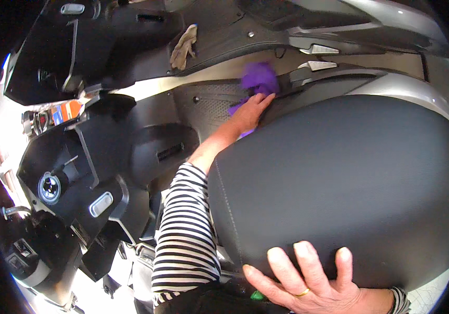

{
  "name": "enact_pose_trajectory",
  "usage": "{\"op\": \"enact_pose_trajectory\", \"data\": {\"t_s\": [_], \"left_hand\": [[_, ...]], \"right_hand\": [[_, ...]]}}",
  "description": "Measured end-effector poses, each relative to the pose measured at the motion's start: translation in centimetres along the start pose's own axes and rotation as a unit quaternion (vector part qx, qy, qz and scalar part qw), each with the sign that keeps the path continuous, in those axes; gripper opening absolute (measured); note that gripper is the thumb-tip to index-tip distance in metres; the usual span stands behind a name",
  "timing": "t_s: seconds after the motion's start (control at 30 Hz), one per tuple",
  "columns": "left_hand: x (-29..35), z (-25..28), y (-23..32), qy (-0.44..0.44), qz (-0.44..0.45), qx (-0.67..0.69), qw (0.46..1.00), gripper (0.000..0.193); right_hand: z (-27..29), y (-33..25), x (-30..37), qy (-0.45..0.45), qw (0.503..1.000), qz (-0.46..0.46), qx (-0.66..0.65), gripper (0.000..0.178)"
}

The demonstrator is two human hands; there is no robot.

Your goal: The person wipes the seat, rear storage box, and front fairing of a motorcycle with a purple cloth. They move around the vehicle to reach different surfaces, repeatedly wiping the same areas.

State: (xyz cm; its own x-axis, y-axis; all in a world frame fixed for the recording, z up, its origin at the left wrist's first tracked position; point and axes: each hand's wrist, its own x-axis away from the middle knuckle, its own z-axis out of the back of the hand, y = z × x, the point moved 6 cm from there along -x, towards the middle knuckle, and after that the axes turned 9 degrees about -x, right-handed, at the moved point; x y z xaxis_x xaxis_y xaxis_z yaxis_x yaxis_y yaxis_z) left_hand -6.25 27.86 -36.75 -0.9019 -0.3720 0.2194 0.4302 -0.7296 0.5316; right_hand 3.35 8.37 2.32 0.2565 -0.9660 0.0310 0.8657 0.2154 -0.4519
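My left hand (253, 111), its arm stretched out in a black-and-white striped sleeve, holds a bunched purple cloth (260, 76). It presses the cloth against the side panel and textured footboard (216, 102) of a grey scooter, past the far side of the seat. Part of the cloth sticks out under the wrist. Nearer to me, my right hand (313, 282) rests with fingers spread on the edge of the black stitched scooter seat (339, 183). A ring circles one finger of this hand, which grips nothing.
A second scooter (224, 31) stands close alongside at the far side, a grey-tan work glove (184, 48) lying on its footboard. The near scooter's black front panel (114, 167) is at left. An orange-and-blue box (66, 112) sits beyond it.
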Motion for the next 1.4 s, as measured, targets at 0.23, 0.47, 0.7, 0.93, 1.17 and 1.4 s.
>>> {"op": "enact_pose_trajectory", "data": {"t_s": [0.23, 0.47, 0.7, 0.93, 1.17, 1.4], "left_hand": [[8.5, 3.6, -15.2, -0.021, 0.361, -0.138, 0.922, 0.034], [20.4, 7.2, -20.3, -0.116, 0.375, -0.444, 0.805, 0.034], [18.8, 0.5, -14.8, -0.131, 0.403, -0.429, 0.798, 0.041], [31.3, -11.8, -5.4, 0.029, 0.578, -0.130, 0.805, 0.067], [33.4, -16.7, 2.7, 0.144, 0.390, 0.360, 0.835, 0.058], [24.4, -2.4, -1.8, 0.377, 0.337, 0.285, 0.814, 0.065]], "right_hand": [[1.1, 0.2, -0.1, -0.098, 0.990, 0.079, 0.062, 0.059], [0.7, 0.0, -0.1, -0.100, 0.988, 0.083, 0.082, 0.059], [0.8, 0.0, 0.0, -0.113, 0.989, 0.072, 0.067, 0.055], [0.8, -0.2, -0.1, -0.120, 0.990, 0.051, 0.060, 0.055], [0.8, -0.7, -0.5, -0.161, 0.985, 0.014, 0.054, 0.059], [0.8, -1.1, -0.9, -0.122, 0.988, 0.041, 0.092, 0.064]]}}
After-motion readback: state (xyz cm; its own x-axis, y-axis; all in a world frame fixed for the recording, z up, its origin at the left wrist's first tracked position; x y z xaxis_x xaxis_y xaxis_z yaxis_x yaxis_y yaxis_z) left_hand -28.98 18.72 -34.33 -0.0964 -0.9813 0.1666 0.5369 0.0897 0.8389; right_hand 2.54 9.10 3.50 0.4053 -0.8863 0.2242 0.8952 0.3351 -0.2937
